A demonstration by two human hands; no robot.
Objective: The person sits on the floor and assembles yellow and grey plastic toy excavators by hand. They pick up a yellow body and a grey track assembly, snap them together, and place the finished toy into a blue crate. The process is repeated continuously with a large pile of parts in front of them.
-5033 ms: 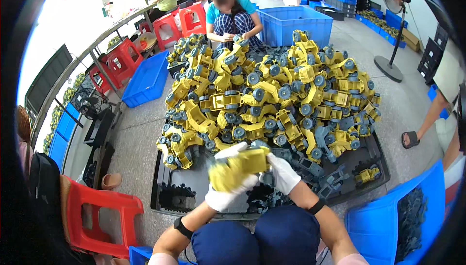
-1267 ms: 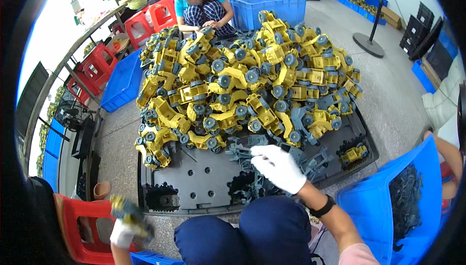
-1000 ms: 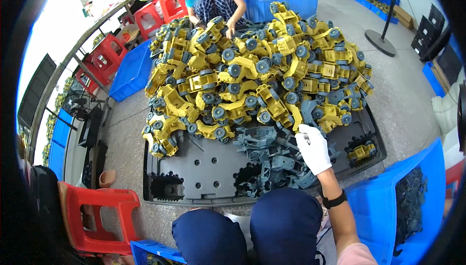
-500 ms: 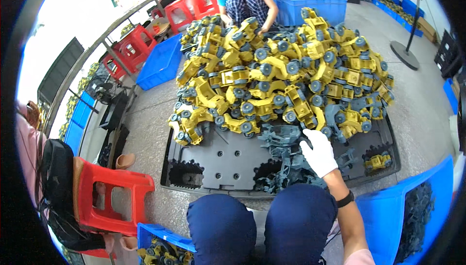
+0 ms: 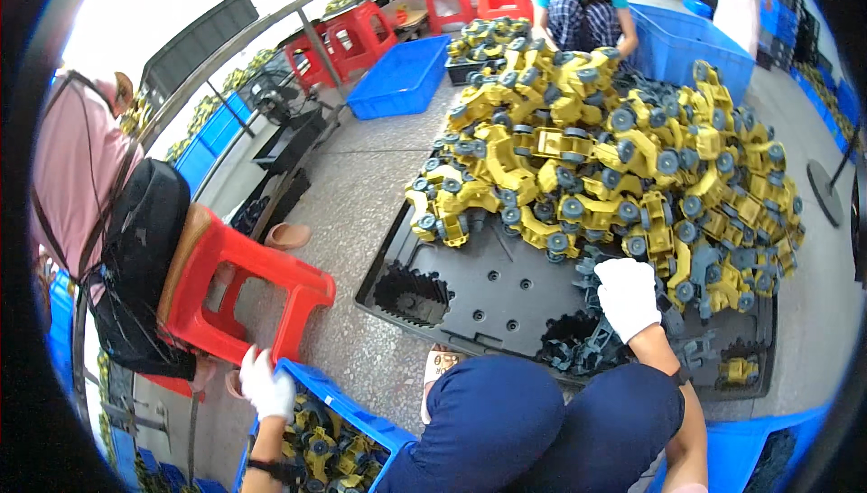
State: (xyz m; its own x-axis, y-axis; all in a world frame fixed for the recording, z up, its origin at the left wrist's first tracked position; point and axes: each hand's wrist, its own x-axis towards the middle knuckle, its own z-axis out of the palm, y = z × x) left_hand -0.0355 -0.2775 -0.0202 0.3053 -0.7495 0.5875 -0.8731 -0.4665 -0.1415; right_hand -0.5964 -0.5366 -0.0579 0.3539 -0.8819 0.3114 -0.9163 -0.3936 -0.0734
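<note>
My left hand, in a white glove, is up at the rim of a blue bin beside my knee. Its fingers are apart and nothing shows in them. Yellow toy trucks with grey wheels fill that bin. On the right, my gloved right hand rests low among dark grey plastic parts, its fingers curled down; what they hold is hidden. These loose parts lie on a black plastic pallet. Just beyond the hand rises a large heap of yellow toy trucks.
A red stool stands at the left, next to a person in pink. Another person crouches behind the heap, near a big blue tub. An empty-looking blue tray lies on the floor. Another blue bin is at lower right.
My view has swung left, so the heap sits farther right. My left hand has come into view by the blue bin. My right hand stays among the grey parts, its fingers more curled.
</note>
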